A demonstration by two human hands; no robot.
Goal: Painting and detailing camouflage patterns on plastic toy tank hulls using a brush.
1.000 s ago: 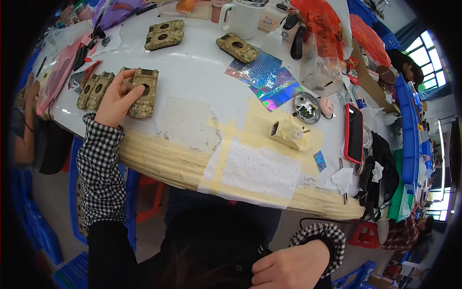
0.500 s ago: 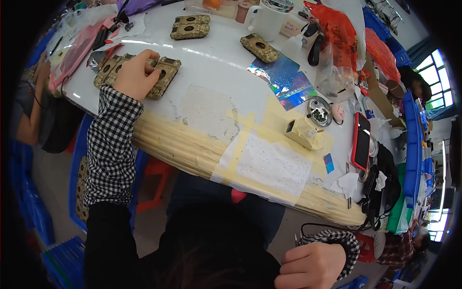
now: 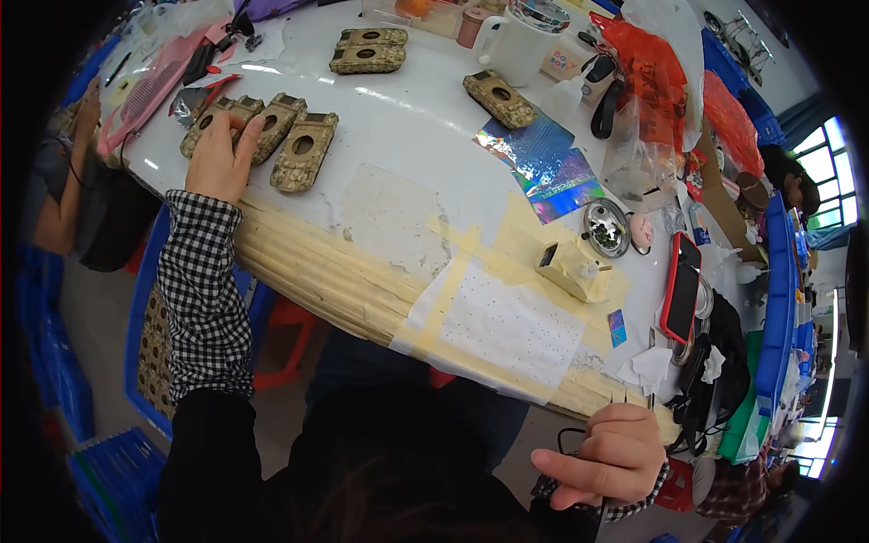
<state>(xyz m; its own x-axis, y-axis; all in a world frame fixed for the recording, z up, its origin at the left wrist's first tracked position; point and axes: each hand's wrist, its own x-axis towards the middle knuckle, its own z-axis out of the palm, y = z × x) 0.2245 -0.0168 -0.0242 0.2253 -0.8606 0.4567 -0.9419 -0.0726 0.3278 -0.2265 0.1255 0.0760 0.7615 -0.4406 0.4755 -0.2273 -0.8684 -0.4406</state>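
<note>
At the table's left, the thumb and fingers of my left hand (image 3: 220,161) straddle a camouflage toy tank hull (image 3: 243,110), gripping its near end. Similar hulls lie in a slanting row on both sides: one hull (image 3: 195,138) partly behind my fingers, another hull (image 3: 280,125) by the thumb, and a separate hull (image 3: 305,152) to the right. My right hand (image 3: 608,460) is closed at the table's front edge, low on the right. Two thin points of tweezers (image 3: 619,396) stick up from it; the rest is covered by the fingers.
Two hulls (image 3: 368,51) lie farther back, and another hull (image 3: 500,98) rests near shiny blue cards (image 3: 552,167). A taped block (image 3: 575,271), metal dish (image 3: 606,228), red-cased phone (image 3: 681,288) and white mug (image 3: 520,41) stand rightward. A speckled white sheet (image 3: 493,317) covers the front edge.
My left hand has shifted left along the row, off the rightmost hull, which now lies apart from its neighbour. My right hand has risen up and slightly right to the table edge.
</note>
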